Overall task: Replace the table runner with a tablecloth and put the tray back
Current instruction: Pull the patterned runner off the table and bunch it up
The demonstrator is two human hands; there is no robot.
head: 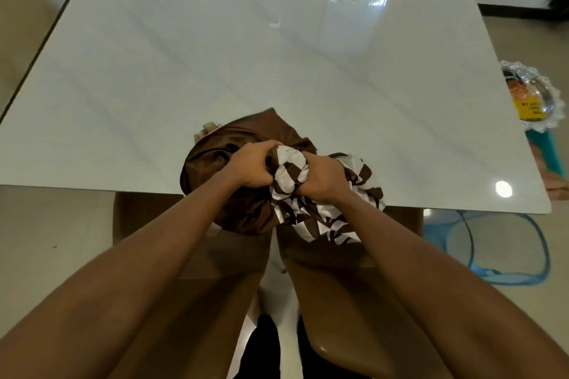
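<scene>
L hand [251,168] & R hand [320,178] both fist the bunched brown cloth [212,160] at the table [277,40] edge. Prob. the tablecloth; next it needs shaking open. Tray [552,101] sits off right.

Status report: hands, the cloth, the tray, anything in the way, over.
Left hand and right hand both grip the bunched cloth at the near edge of the table. Cloth not yet spread. Tray off the table, at right.

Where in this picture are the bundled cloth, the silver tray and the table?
bundled cloth [261,129]: head view, its plain brown part.
silver tray [556,95]: head view, its frilled rim.
table [246,40]: head view, bare white top.
</scene>
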